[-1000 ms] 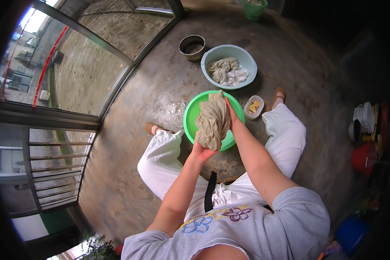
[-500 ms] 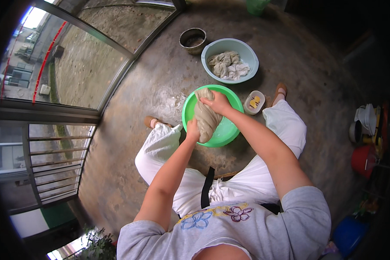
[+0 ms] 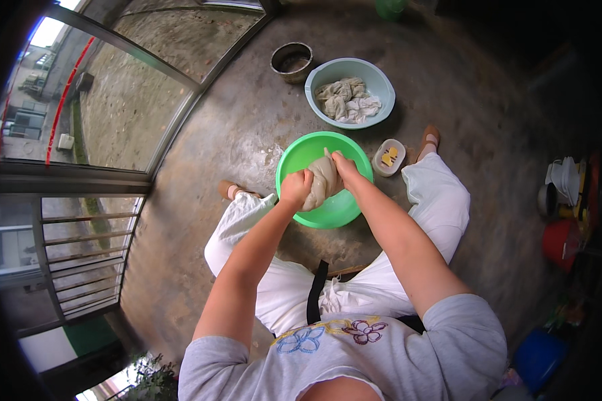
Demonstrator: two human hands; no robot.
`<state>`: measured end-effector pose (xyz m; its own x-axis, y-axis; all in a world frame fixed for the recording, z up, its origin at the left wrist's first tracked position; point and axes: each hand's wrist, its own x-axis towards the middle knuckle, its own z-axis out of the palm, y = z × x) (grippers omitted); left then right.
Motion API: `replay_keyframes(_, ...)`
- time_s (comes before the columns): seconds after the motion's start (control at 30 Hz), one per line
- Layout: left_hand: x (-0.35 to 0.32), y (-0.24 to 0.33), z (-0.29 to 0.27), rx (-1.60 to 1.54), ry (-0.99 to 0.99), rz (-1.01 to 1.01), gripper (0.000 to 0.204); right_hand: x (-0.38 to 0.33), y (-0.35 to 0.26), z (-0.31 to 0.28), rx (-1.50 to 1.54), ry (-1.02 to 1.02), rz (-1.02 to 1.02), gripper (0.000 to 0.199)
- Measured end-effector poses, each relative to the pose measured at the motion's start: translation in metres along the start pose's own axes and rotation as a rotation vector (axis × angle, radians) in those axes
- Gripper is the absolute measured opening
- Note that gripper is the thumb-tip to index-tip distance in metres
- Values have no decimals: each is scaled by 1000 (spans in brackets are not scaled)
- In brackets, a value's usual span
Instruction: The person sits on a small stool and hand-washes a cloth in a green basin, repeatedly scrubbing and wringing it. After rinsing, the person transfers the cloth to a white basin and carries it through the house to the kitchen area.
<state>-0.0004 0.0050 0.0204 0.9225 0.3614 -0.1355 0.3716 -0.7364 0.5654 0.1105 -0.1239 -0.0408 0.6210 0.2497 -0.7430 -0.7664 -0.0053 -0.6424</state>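
Railing and glass: we see them down the left of the frame, well apart from the work.
Left hand: our fingers are curled tight round the lower end of the wet cloth, just left of centre.
Wet cloth: a beige, bunched roll held between both hands over the green basin; we judge it soft, limp, water-heavy and somewhat slippery, best gripped at its two ends with full fists.
Right hand: our fingers are closed on the upper end of the cloth, touching it right of centre.
Small tub: pale, with something yellow inside, just right of the green basin.
Blue basin: upper centre, holding more crumpled pale cloths.
Metal pot: beside it, to its left.
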Motion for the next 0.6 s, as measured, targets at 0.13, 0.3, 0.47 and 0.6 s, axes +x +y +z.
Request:
replay_keyframes(0.13,-1,-2,-16,-451,-183,-597,59,-34,-13,0,193,-27,-326,45)
replay_keyframes(0.3,-10,14,-51,-1433,-566,-934,74,-73,-18,1,-6,-182,-699,44)
replay_keyframes(0.47,-13,-29,-14,-1418,58,-454,51,-105,-18,20,-386,-407,-1001,63)
replay_keyframes(0.6,-17,28,-8,-736,626,-390,53,-101,-9,14,-47,-220,-759,48)
